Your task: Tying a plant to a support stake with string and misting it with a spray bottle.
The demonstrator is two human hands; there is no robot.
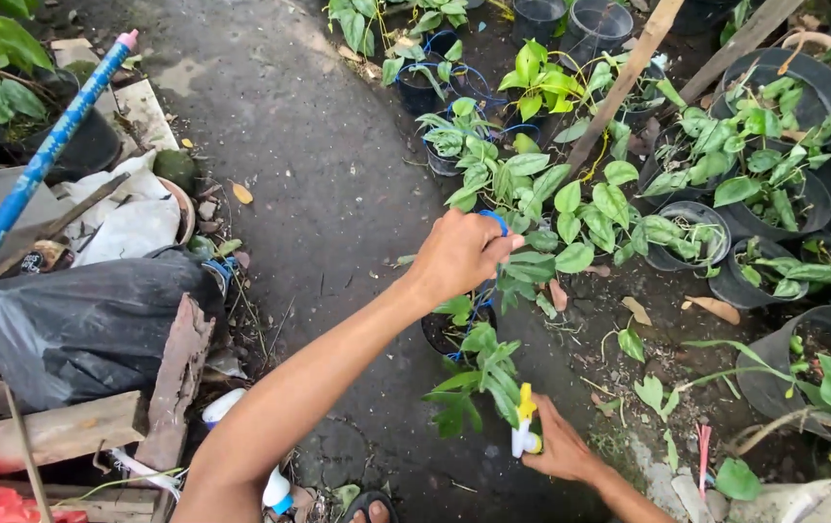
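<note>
Yellow-nozzled spray bottle [524, 431] in right hand [563, 447].

Outdoor yard in daylight. A damp grey concrete path [309, 145] runs between dark soil [667, 339] crowded with black pots [803, 87] and a pile of wood planks [57, 426] and plastic bags [86, 320].

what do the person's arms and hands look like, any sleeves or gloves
Both arms are bare as far as the view shows: no sleeves, no gloves. The left hand and the right hand show no rings, and neither wrist carries a watch or band. The left forearm is long and slim; only a short part of the right forearm shows.
</note>
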